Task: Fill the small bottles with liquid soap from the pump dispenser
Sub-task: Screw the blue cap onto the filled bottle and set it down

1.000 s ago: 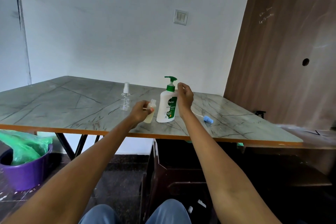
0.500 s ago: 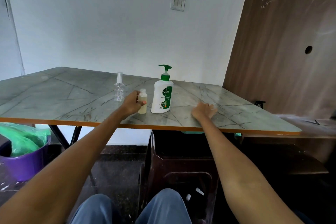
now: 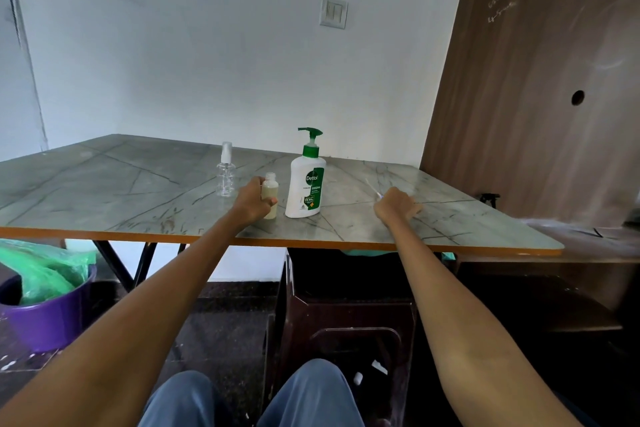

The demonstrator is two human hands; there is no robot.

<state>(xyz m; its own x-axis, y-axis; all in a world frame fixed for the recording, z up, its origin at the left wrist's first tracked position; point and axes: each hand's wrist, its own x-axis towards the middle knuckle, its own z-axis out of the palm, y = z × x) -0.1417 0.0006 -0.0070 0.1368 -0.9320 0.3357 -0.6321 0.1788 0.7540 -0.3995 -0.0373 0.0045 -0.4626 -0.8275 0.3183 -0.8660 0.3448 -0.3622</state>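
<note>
A white Dettol pump dispenser [image 3: 306,187] with a green pump stands on the grey marble-pattern table [image 3: 104,191]. Just left of it an uncapped small bottle [image 3: 270,189] of pale yellow liquid stands upright on the table, and my left hand [image 3: 251,203] grips it. An empty clear spray bottle [image 3: 225,175] with its cap on stands farther left. My right hand [image 3: 396,206] rests on the table to the right of the dispenser, fingers curled over a spray cap whose thin white tube [image 3: 372,187] sticks out behind the hand. The cap itself is mostly hidden.
A purple tub [image 3: 45,315] with a green plastic bag sits on the floor at the left. A dark stool [image 3: 346,322] stands under the table in front of my knees. A brown wooden door [image 3: 536,97] fills the right side.
My right hand left the pump head and came down on the table to the right, closing over the spray cap. My left hand brought the small bottle from tilted to upright.
</note>
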